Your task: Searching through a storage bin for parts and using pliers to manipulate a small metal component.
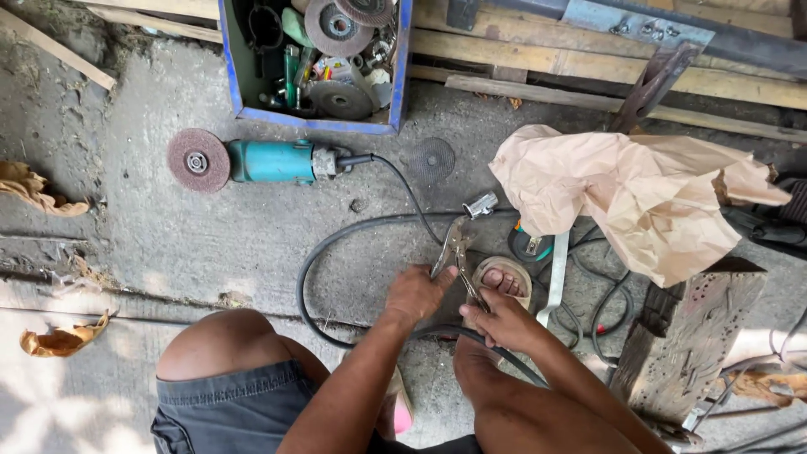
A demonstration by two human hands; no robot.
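at frame centre, locking pliers [455,249] are held by both hands: the left hand [414,294] is closed on one handle, the right hand [498,318] on the other. their jaws are already clamped on a small metal piece [481,205]; nothing further appears done. the pliers look worn and silvery, lying over a black hose [336,240] on the concrete floor [168,219].

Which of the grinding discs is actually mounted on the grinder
The reddish-brown disc lying flat on the concrete at the left end of the teal angle grinder. The other discs sit loose in the blue toolbox, and one dark disc lies alone on the floor.
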